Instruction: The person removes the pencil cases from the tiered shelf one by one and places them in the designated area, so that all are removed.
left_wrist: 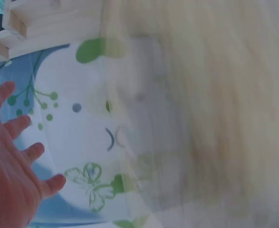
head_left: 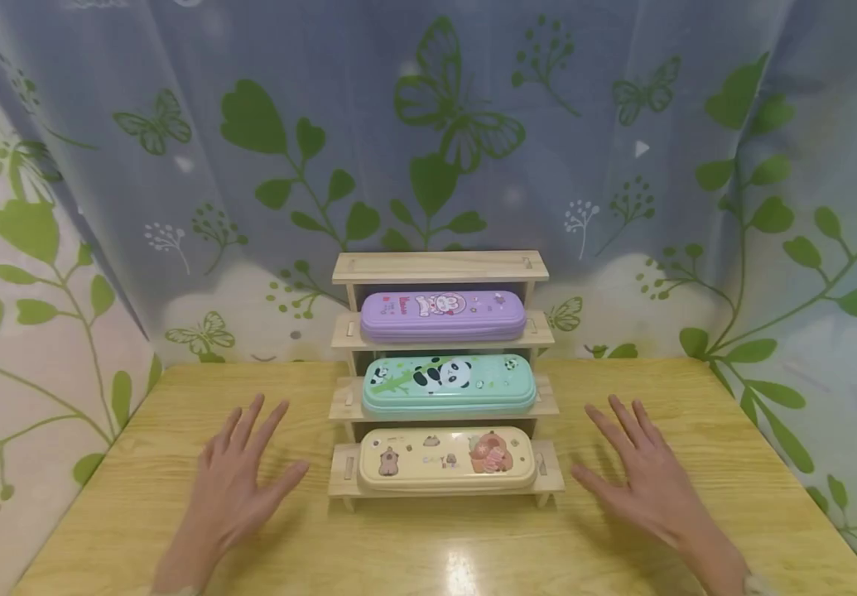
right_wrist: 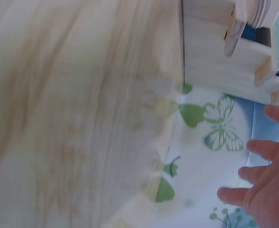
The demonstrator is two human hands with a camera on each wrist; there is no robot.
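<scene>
A small stepped wooden rack (head_left: 441,267) stands at the middle of the wooden table (head_left: 137,497). Its lowest step carries a cream pencil case (head_left: 446,458), the middle step a mint panda pencil case (head_left: 449,383), the step above a purple pencil case (head_left: 443,314); the top shelf is bare. My left hand (head_left: 238,480) hovers flat left of the rack, fingers spread, holding nothing. My right hand (head_left: 640,472) mirrors it to the right, fingers spread and empty. The wrist views are blurred; spread fingers (left_wrist: 15,142) and fingers (right_wrist: 263,166) show, with rack wood (left_wrist: 49,23) and rack wood (right_wrist: 225,52).
A curtain (head_left: 428,141) printed with green leaves and butterflies hangs close behind and around the table. The table's far edge meets it just behind the rack. Bare tabletop lies on both sides of the rack and in front of it.
</scene>
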